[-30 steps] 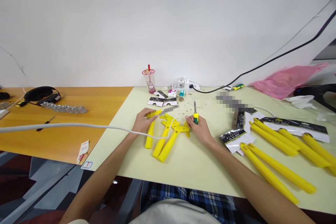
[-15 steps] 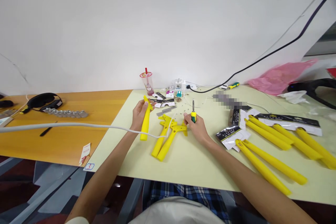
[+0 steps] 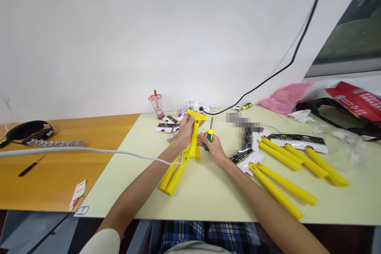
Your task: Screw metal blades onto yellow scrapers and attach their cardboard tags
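I'm watching my left hand (image 3: 185, 131), clamped round a T-shaped yellow scraper (image 3: 194, 138), bringing it rightward over the two other scrapers (image 3: 177, 177) lying on the tabletop (image 3: 220, 194); my right hand (image 3: 214, 147) is gripping the screwdriver (image 3: 210, 132) (tip pointing up), so scraper and screwdriver are now sitting close together.

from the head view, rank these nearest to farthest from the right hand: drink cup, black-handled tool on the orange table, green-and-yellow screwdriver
1. green-and-yellow screwdriver: held in the right hand itself
2. drink cup: to the hand's left, farther back on the pale desk
3. black-handled tool: far left, on the orange table
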A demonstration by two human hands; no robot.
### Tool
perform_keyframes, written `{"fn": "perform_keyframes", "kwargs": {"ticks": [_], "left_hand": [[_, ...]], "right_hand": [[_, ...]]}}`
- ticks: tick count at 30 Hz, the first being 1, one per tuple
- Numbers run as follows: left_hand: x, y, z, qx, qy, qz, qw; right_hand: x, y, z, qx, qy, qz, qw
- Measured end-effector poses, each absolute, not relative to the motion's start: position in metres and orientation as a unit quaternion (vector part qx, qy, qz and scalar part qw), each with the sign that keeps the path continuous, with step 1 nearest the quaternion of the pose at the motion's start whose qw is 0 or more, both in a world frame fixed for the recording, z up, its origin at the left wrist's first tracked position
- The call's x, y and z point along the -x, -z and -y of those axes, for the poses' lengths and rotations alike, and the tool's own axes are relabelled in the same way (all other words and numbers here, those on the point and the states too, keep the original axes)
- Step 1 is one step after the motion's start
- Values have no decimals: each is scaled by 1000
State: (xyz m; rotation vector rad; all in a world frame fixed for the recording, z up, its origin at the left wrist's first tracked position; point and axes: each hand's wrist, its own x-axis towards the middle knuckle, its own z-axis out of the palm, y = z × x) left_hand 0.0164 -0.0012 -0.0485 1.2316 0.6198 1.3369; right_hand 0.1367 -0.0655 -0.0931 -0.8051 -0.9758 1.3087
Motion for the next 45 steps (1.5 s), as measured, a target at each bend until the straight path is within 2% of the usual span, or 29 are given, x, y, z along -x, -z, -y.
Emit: {"fn": "perform_keyframes", "kwargs": {"ticks": [4,6,8,11,19,28,36,45], "left_hand": [[-24,60,-4,-521,-562,-261,587],[-12,67,-8,-538,-560,-283,563],[11,77,-12,-574,-560,-333,495],[54,95,-14,-677,-496,-442,316],[116,119,-4,-771,-384,-453,230],[139,122,-15,-766,-373,-486,194],[157,116,-16,-799,-318,-461,221],[160,126,-25,-798,-316,-474,196]], "right_hand": [[-141,97,61,357,-559,424,617],[-143,95,59,365,-557,413,622],[-146,93,57,378,-545,392,638],[-153,94,51,403,-516,360,665],[-163,112,40,470,-477,318,672],[-155,121,45,503,-477,359,625],[-158,122,45,513,-480,357,615],[-157,124,43,513,-483,355,614]]}}
